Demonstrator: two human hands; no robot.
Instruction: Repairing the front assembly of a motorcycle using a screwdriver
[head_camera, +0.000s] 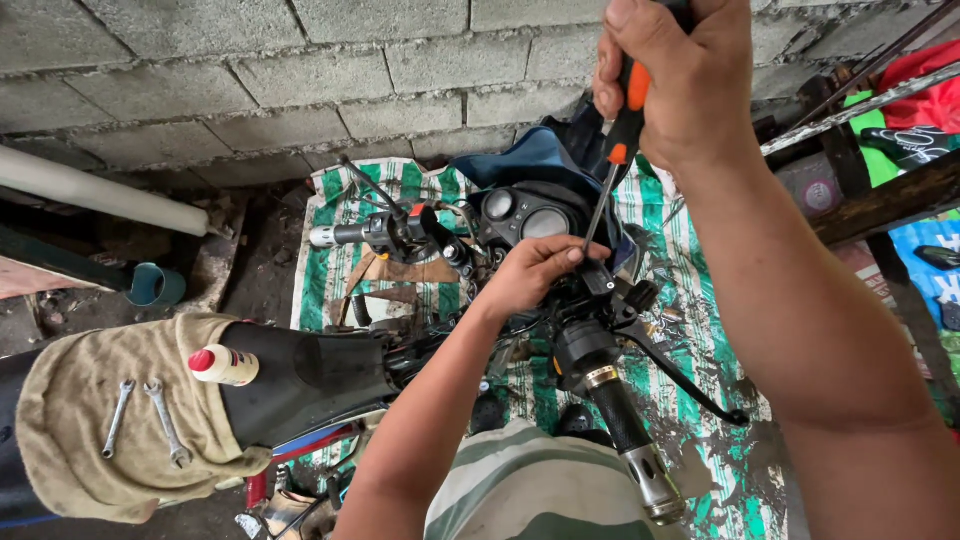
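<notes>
My right hand (680, 75) is raised at the top of the view, gripping a screwdriver (615, 150) with a black and orange handle, its shaft pointing down. The tip meets the right handlebar switch housing (590, 290) of a motorcycle. My left hand (530, 272) rests on that housing, fingertips pinched around the screwdriver tip. Below it run the black right grip (625, 430) and brake lever (680, 375). The round gauges (522, 215) sit just behind my left hand.
A tan cloth (70, 440) on the seat at left carries two wrenches (145, 420) and a small white bottle with a red cap (222, 365). A green and white striped tarp (700, 290) covers the ground. Behind stands a grey block wall (250, 70), with a white pipe (100, 190) at left.
</notes>
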